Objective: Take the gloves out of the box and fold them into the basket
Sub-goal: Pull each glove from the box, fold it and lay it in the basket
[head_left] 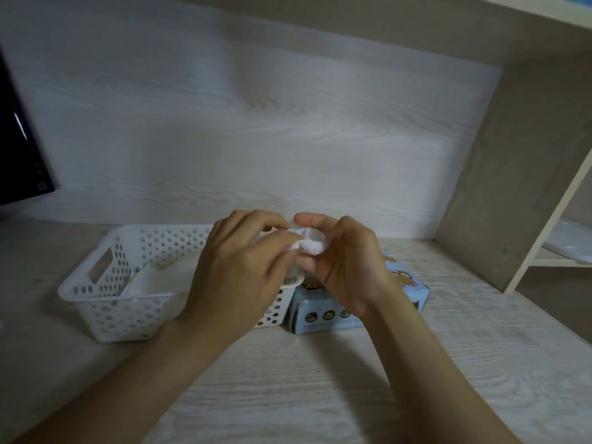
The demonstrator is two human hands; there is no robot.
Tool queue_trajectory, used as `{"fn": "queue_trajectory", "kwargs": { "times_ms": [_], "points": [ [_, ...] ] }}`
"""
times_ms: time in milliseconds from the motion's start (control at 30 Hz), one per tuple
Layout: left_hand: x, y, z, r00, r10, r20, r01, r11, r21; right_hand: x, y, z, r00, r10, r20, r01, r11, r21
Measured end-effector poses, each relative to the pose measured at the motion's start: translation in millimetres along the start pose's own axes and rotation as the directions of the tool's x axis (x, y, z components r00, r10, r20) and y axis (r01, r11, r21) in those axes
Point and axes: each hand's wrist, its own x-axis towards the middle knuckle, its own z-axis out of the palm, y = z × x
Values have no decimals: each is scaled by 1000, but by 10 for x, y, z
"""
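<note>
Fig.: glove mid-fold, head view. Both hands are raised above the bench [320, 379], approx. over the gap between basket and box. The L hand [237, 270] has fingers curled, thumb and fingertips pinching the glove [308, 245]. The R hand [346, 264] is likewise curled and pinches the same wad from the 3 o'clock side. The glove is a thin white film, bunched small. Judged v. light, limp and prob. slippery, so it is best pinched at folded edges and creases pressed flat, else it may spring open. Its short bundle lies roughly along the 9–3 line between the hands; cuff end vs. finger end can't be told. The perforated white basket [121, 315] sits at 9 o'clock of the hands, w/ pale folded sheets inside, prob. gloves. The blue box [323, 318] touches the basket's 3 o'clock side, under the R hand.
</note>
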Motion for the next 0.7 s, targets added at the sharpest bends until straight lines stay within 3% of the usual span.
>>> {"fn": "queue_trajectory", "kwargs": {
  "times_ms": [100, 200, 267, 300, 367, 500, 600, 700],
  "points": [
    [59, -3, -74, 976, -218, -15, 212, 962, -171, -27, 4, 15, 988, -130, -86, 78, 889, -451],
    [98, -64, -104, 919, -395, 5, 372, 863, -341, -34, 42, 8, 887, -439, -142, 160, 581, -798],
    [125, -127, -110, 890, -454, 43, 428, 798, -424, -31, 70, -38, 782, -621, -53, 184, 311, -932],
    [140, -148, -119, 875, -480, 63, 453, 767, -456, -21, 83, -72, 752, -659, -18, 195, 248, -949],
    [169, -179, -143, 842, -530, 100, 501, 700, -509, -23, 46, -91, 760, -648, -45, 218, 320, -922],
    [210, -216, -198, 750, -633, 192, 604, 536, -589, -16, -39, -104, 876, -468, -116, 265, 668, -695],
    [220, -235, -223, 698, -663, 269, 645, 420, -638, -3, -65, -104, 938, -316, -143, 217, 855, -470],
    [267, -252, -256, 617, -683, 391, 682, 216, -699, -23, -84, -82, 976, -144, -165, 91, 952, -293]
  ]
}}
